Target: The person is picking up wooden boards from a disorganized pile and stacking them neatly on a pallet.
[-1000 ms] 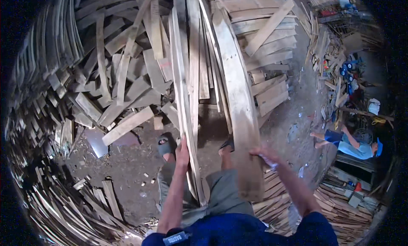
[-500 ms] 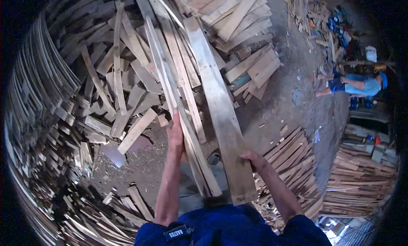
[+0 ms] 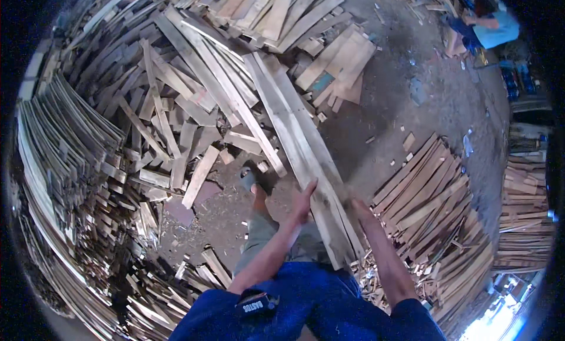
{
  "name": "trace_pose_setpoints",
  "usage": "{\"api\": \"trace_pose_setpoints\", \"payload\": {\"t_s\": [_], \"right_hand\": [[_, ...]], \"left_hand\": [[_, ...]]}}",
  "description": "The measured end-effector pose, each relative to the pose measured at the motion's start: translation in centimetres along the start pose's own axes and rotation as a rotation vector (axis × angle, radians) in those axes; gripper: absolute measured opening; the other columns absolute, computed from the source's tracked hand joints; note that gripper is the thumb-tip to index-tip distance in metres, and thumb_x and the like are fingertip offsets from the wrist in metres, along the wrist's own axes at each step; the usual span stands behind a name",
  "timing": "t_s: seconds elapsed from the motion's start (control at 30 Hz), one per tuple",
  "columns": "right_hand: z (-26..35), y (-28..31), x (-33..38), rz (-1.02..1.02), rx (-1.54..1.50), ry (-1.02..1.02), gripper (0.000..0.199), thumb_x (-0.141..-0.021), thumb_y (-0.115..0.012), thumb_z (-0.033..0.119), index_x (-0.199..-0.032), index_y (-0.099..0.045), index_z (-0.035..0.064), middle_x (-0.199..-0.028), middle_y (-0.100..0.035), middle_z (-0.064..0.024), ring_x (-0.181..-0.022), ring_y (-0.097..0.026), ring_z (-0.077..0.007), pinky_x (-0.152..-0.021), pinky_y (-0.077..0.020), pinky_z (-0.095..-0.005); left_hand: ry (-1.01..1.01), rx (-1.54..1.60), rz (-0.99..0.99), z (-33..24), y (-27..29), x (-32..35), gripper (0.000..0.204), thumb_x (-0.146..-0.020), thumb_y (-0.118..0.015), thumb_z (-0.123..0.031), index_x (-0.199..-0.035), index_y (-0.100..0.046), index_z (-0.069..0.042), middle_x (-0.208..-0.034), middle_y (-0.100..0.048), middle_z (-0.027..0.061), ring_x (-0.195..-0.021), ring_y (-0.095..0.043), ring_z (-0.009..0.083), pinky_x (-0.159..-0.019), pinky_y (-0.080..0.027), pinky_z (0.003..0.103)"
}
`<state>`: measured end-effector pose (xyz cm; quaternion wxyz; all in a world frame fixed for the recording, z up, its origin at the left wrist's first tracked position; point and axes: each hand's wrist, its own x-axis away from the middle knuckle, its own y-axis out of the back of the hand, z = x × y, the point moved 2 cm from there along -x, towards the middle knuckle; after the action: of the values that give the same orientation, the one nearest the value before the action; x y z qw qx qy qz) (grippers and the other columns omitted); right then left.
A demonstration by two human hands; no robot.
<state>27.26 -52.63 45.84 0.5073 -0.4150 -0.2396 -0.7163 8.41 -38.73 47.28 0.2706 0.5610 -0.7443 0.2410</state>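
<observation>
Two long wooden planks [image 3: 292, 135] lie against each other in front of me, sloping from the pile at the far middle down to my waist. My left hand [image 3: 304, 203] grips their left edge, thumb on top and fingers mostly hidden underneath. At the right edge my right hand [image 3: 361, 213], slightly blurred, is closed on the planks, its fingertips out of sight. Just left of them lies a narrow pale board [image 3: 250, 120], apart from both hands, with other long boards beside it.
Loose offcuts [image 3: 200, 176] cover the ground at left, beside a tall stack of thin slats [image 3: 70, 123]. Another board stack [image 3: 294, 11] is at the far middle. Piled strips [image 3: 424, 194] lie at right. A person in a light-blue top [image 3: 497, 29] is at the far right.
The narrow boards and the wide plank, held apart earlier, are now together. My left hand has moved right, toward my right hand. The view has shifted, and the other person appears farther up and is bent over.
</observation>
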Motion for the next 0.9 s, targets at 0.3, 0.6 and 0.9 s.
{"api": "trace_pose_setpoints", "payload": {"t_s": [0.3, 0.6, 0.9], "right_hand": [[6.8, -5.7, 5.1, 0.268, 0.139, -0.192, 0.061, -0.076, -0.072, 0.031, -0.128, -0.054, 0.0038, -0.107, -0.064, -0.0085, -0.095, -0.06, -0.0193, -0.087, -0.0475, -0.0322], [0.1, -7.7, 17.5, 0.129, 0.328, -0.288, 0.078, -0.073, -0.075, 0.028, -0.14, -0.041, 0.0071, -0.121, -0.059, -0.0125, -0.113, -0.054, -0.0199, -0.097, -0.0429, -0.0304], [-0.3, -20.9, 27.2, -0.632, 0.248, -0.438, 0.089, -0.066, -0.078, 0.031, -0.135, -0.037, -0.0062, -0.117, -0.059, -0.0195, -0.106, -0.059, -0.0306, -0.089, -0.0477, -0.0383]], "left_hand": [[0.292, 0.395, 0.217, 3.4, -1.0, 1.6, 0.057, -0.088, -0.057, -0.049, -0.118, -0.055, -0.001, -0.105, -0.063, 0.0124, -0.09, -0.062, 0.0223, -0.081, -0.053, 0.037], [0.702, 0.634, 0.406, 3.3, 1.5, -5.5, 0.087, -0.079, -0.037, -0.079, -0.129, -0.049, -0.009, -0.104, -0.062, 0.0084, -0.094, -0.061, 0.0208, -0.077, -0.052, 0.041], [0.454, 0.092, 0.494, 8.2, -1.4, 0.7, 0.066, -0.085, -0.058, -0.058, -0.131, -0.053, -0.01, -0.115, -0.062, 0.0101, -0.098, -0.061, 0.0202, -0.088, -0.05, 0.037]]}}
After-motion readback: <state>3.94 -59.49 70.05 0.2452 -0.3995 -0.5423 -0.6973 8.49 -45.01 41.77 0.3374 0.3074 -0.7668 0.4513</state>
